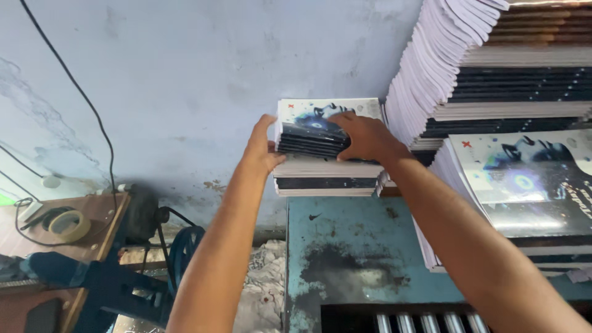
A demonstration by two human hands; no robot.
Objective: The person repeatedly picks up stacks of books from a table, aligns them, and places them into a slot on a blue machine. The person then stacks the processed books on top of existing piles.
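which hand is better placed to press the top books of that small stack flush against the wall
Right, probably. The right hand already lies flat across the top cover of the small stack of books, fingers spread over it. The left hand only touches the stack's left edge, suited to steadying it sideways.

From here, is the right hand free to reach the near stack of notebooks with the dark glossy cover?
Probably yes, once it lets go. The right hand rests on the small stack of notebooks; the near stack with the dark glossy cover lies beside its forearm, nothing between.
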